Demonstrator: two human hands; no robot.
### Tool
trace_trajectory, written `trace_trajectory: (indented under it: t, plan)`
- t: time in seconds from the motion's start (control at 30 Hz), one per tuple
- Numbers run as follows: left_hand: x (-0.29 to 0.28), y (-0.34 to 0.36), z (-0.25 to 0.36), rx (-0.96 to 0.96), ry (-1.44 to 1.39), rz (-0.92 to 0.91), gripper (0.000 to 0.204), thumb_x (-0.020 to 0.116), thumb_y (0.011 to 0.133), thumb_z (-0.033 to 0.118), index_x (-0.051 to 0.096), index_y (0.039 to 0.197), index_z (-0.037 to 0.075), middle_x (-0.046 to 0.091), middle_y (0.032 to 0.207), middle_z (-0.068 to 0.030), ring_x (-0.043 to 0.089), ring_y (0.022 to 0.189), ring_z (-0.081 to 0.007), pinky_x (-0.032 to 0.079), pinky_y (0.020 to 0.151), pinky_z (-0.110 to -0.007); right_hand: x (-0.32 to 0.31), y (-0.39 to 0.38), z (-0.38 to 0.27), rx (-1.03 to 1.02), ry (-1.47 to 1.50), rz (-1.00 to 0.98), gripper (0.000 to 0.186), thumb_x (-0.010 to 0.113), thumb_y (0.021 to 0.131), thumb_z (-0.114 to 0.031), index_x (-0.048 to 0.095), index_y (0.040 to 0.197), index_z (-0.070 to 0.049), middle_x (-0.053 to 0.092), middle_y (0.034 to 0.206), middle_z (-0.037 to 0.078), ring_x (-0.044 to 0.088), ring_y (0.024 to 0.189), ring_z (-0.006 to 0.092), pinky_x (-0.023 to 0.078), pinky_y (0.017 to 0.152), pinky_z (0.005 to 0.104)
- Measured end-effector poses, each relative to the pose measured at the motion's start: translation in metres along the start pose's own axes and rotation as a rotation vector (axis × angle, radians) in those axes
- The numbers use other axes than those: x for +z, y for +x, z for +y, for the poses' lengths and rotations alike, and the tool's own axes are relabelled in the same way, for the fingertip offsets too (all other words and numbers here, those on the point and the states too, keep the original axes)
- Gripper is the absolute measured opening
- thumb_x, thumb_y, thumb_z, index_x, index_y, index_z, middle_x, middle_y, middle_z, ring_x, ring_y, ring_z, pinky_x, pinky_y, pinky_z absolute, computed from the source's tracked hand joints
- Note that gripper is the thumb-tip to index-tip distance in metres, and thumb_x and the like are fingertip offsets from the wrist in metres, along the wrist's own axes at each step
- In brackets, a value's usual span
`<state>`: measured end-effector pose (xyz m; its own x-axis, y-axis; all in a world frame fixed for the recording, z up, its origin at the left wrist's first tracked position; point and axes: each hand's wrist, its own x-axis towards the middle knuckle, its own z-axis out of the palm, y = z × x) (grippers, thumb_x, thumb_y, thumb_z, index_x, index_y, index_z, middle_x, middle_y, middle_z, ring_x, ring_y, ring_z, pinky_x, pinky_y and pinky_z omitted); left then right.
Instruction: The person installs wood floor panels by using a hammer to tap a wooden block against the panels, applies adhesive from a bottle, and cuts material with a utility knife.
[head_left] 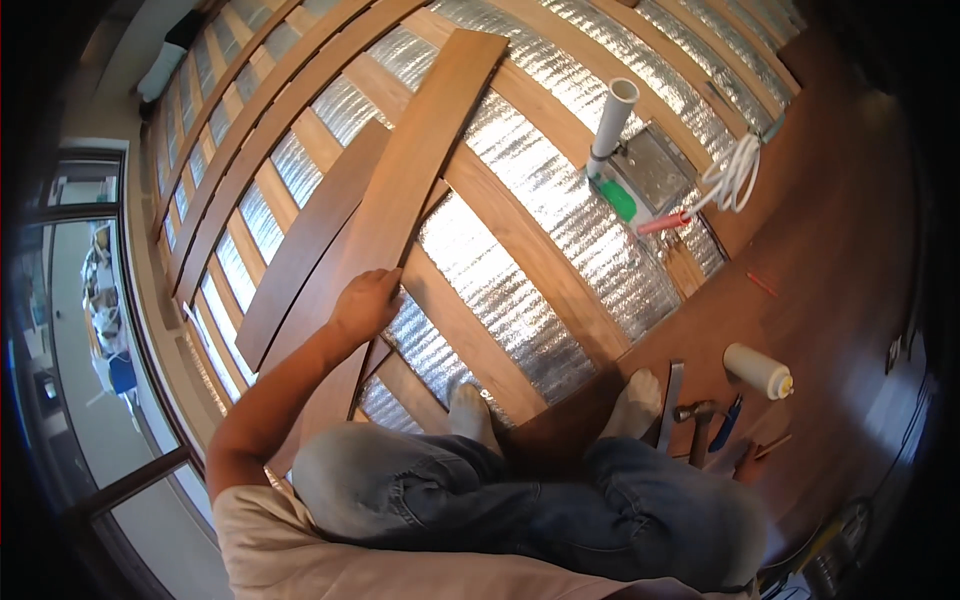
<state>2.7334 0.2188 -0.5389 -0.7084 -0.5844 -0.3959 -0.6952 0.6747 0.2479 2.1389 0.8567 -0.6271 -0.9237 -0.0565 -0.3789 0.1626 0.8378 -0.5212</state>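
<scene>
My left hand (365, 303) grips the right edge of a long brown floorboard (425, 140), its fingers curled over that edge. The board lies slantwise, running from beside my left knee up to the top middle. Under and left of it is a darker floorboard (305, 245), partly covered. Both rest across pale wooden battens (520, 220) with crinkled silver foil (490, 280) between them. My right hand is not in view.
A white pipe (612, 120) stands by a metal floor box (650, 168), near a white cable coil (735, 172). On the laid brown floor (690, 335) at right are a cream cylinder (755, 371), a hammer (700, 425) and blue-handled pliers (727, 422). A glass door (110, 330) stands left.
</scene>
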Motion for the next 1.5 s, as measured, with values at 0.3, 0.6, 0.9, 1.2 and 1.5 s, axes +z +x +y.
trace_trajectory:
  t: [0.3, 0.6, 0.9, 1.2, 1.5]
  plan:
    - [0.114, -0.028, -0.065, -0.563, -0.180, 0.322, 0.135, 0.096, 0.052, 0.053, 0.029, 0.152, -0.007, 0.037, 0.148, -0.0369, 0.036, 0.139, -0.0500, 0.035, 0.116, -0.049, -0.025, 0.042, -0.003, -0.083, -0.565, 0.301, 0.065, 0.056, 0.101, -0.048, 0.051, 0.142, 0.002, 0.065, 0.126, 0.024, 0.066, 0.111, 0.0380, 0.052, 0.095, 0.0441]
    - [0.104, -0.040, -0.068, -0.510, -0.135, 0.330, 0.132, 0.095, 0.057, 0.038, 0.019, 0.161, 0.008, 0.042, 0.140, -0.0320, 0.043, 0.127, -0.0504, 0.040, 0.108, -0.055, 0.046, -0.060, -0.117, -0.542, -0.363, 0.107, 0.045, 0.060, 0.098, -0.017, 0.052, 0.139, 0.000, 0.067, 0.116, 0.022, 0.067, 0.105, 0.0332, 0.051, 0.092, 0.0422]
    - [0.086, -0.052, -0.098, -0.439, -0.453, 0.228, 0.126, 0.097, 0.057, 0.026, 0.028, 0.162, 0.014, 0.052, 0.108, -0.0156, 0.058, 0.090, -0.0265, 0.053, 0.085, -0.037, -0.011, -0.127, -0.200, -0.633, -0.512, -0.348, 0.041, 0.065, 0.092, -0.013, 0.057, 0.132, -0.004, 0.072, 0.095, 0.017, 0.070, 0.084, 0.0346, 0.056, 0.077, 0.0424]
    - [0.011, -0.117, -0.023, -0.312, -0.701, 0.210, 0.126, 0.090, 0.057, 0.043, 0.027, 0.163, 0.016, 0.048, 0.116, -0.0139, 0.055, 0.097, -0.0271, 0.050, 0.088, -0.042, -0.024, -0.190, -0.302, -0.945, -0.877, -0.841, 0.028, 0.064, 0.093, -0.025, 0.061, 0.111, -0.004, 0.069, 0.097, 0.019, 0.068, 0.093, 0.0386, 0.054, 0.079, 0.0497]
    - [-0.015, -0.216, 0.135, -0.246, -0.403, 0.451, 0.117, 0.089, 0.055, 0.032, 0.037, 0.159, 0.019, 0.044, 0.142, -0.0173, 0.044, 0.136, -0.0366, 0.038, 0.113, -0.048, 0.078, -0.301, -0.322, -1.635, -0.533, -0.877, 0.029, 0.063, 0.096, -0.032, 0.062, 0.105, -0.005, 0.066, 0.093, 0.015, 0.066, 0.088, 0.0353, 0.055, 0.076, 0.0463]
